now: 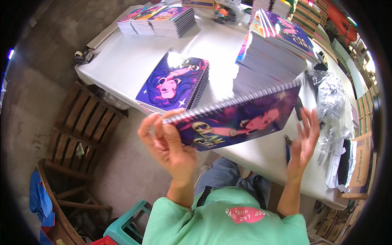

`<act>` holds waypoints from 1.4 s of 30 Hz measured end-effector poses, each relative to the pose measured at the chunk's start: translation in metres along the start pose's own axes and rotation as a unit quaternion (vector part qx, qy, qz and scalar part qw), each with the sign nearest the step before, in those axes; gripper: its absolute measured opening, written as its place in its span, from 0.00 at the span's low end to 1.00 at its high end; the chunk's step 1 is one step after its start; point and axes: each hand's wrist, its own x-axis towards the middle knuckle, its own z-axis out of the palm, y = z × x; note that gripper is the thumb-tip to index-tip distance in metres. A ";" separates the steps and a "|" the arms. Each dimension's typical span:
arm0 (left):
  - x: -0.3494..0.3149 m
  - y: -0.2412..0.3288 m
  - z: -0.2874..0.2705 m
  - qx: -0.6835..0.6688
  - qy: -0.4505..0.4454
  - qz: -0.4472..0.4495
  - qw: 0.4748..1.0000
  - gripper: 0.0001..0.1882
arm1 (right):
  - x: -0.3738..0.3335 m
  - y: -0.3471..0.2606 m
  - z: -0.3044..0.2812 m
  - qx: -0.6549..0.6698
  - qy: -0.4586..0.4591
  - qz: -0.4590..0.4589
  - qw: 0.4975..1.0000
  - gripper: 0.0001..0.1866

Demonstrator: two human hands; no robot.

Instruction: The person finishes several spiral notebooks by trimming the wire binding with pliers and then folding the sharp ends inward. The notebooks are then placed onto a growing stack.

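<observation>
My left hand (169,149) grips one corner of a spiral notebook (249,122) with a dark purple illustrated cover, thumb on the cover and fingers behind the wire. The notebook is tilted in the air above the table's near edge, its coil upward. Near its right end, my right hand (304,143) is open, fingers spread and a little blurred, apart from the notebook. Just beyond lies a stack of matching spiral notebooks (173,81) with the same kind of cover. To the right rises a tall pile of notebooks (269,61), some with fanned covers on top.
The white table (110,53) also bears rows of notebooks (159,22) at the far left and clear plastic wrap (330,94) at the right. Cardboard boxes (361,161) stand on the right. A wooden slatted rack (81,134) and a teal stool (128,224) are at the left.
</observation>
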 end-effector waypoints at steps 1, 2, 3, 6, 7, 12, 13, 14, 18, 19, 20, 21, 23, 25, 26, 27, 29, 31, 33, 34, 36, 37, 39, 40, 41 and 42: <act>0.009 0.004 -0.006 -0.018 0.044 -0.012 0.999 0.16 | 0.018 -0.015 0.020 0.091 -0.027 0.005 0.995 0.29; 0.021 0.007 -0.010 -0.044 0.084 -0.027 0.995 0.15 | 0.036 -0.017 0.038 0.117 -0.071 0.013 0.990 0.29; 0.033 0.009 -0.014 -0.070 0.119 -0.043 0.989 0.15 | 0.055 -0.014 0.055 0.144 -0.113 0.022 0.983 0.30; 0.069 0.013 -0.040 0.018 0.099 -0.020 0.995 0.15 | 0.116 -0.015 0.124 0.220 -0.149 -0.008 0.964 0.26; 0.079 0.008 -0.047 0.066 0.080 -0.013 0.995 0.15 | 0.135 -0.011 0.143 0.210 -0.171 0.018 0.962 0.25; 0.102 -0.052 -0.109 0.433 0.114 -0.019 0.894 0.15 | 0.161 0.061 0.240 0.002 -0.305 0.029 0.952 0.26; 0.096 -0.062 -0.128 0.530 0.106 -0.001 0.841 0.15 | 0.149 0.070 0.254 -0.079 -0.330 0.053 0.939 0.25; 0.092 -0.069 -0.127 0.582 0.100 0.004 0.807 0.15 | 0.141 0.081 0.258 -0.085 -0.273 0.026 0.958 0.24; 0.091 -0.084 -0.103 0.229 0.211 -0.051 0.949 0.21 | 0.127 0.105 0.274 0.118 -0.107 0.126 0.979 0.21; 0.091 -0.095 -0.107 0.223 0.196 -0.053 0.954 0.20 | 0.125 0.106 0.277 0.229 -0.088 0.196 0.950 0.20; 0.093 -0.106 -0.113 0.217 0.182 -0.050 0.958 0.19 | 0.120 0.102 0.282 0.188 -0.070 0.192 0.961 0.18; 0.093 -0.115 -0.119 0.211 0.167 -0.048 0.962 0.18 | 0.114 0.098 0.287 0.146 -0.050 0.187 0.970 0.17; 0.094 -0.113 -0.113 0.156 0.191 -0.050 0.968 0.17 | 0.112 0.095 0.287 0.166 -0.036 0.203 0.964 0.15; 0.098 -0.121 -0.117 0.158 0.157 -0.035 0.974 0.20 | 0.117 0.095 0.279 0.122 -0.052 0.161 0.978 0.15; 0.097 -0.120 -0.114 0.136 0.157 -0.067 0.976 0.26 | 0.120 0.096 0.272 0.096 -0.056 0.141 0.984 0.15; 0.097 -0.119 -0.109 0.093 0.168 -0.074 0.979 0.31 | 0.122 0.098 0.269 0.058 -0.016 0.073 0.995 0.14; 0.097 -0.107 -0.124 0.153 0.212 -0.031 0.965 0.36 | 0.122 0.047 0.232 0.034 -0.031 -0.088 0.995 0.18; 0.088 -0.076 -0.115 0.319 0.244 0.028 0.915 0.37 | 0.131 0.000 0.171 -0.017 -0.034 -0.260 0.965 0.19; 0.084 -0.049 -0.099 0.338 0.266 0.118 0.895 0.27 | 0.155 -0.006 0.107 -0.049 0.117 -0.324 0.938 0.20; 0.082 -0.038 -0.090 0.334 0.239 0.167 0.896 0.25 | 0.180 -0.007 0.066 -0.087 0.135 -0.228 0.960 0.19; 0.077 -0.023 -0.063 0.314 0.174 0.233 0.903 0.21 | 0.239 0.028 -0.012 -0.264 0.137 -0.078 0.952 0.30; 0.073 -0.022 -0.040 0.295 0.137 0.246 0.913 0.20 | 0.262 0.059 -0.046 -0.309 0.121 -0.011 0.943 0.33; 0.059 -0.020 -0.010 0.277 0.064 0.263 0.922 0.18 | 0.270 0.079 -0.064 -0.230 -0.065 0.282 0.929 0.35; 0.054 -0.022 -0.001 0.259 0.021 0.274 0.926 0.17 | 0.263 0.084 -0.061 -0.195 -0.070 0.294 0.933 0.34; 0.049 -0.025 0.007 0.242 -0.023 0.284 0.928 0.17 | 0.256 0.086 -0.053 -0.158 -0.076 0.308 0.935 0.33; 0.046 -0.025 0.013 0.247 -0.061 0.284 0.925 0.18 | 0.257 0.081 -0.053 -0.140 -0.081 0.310 0.937 0.28</act>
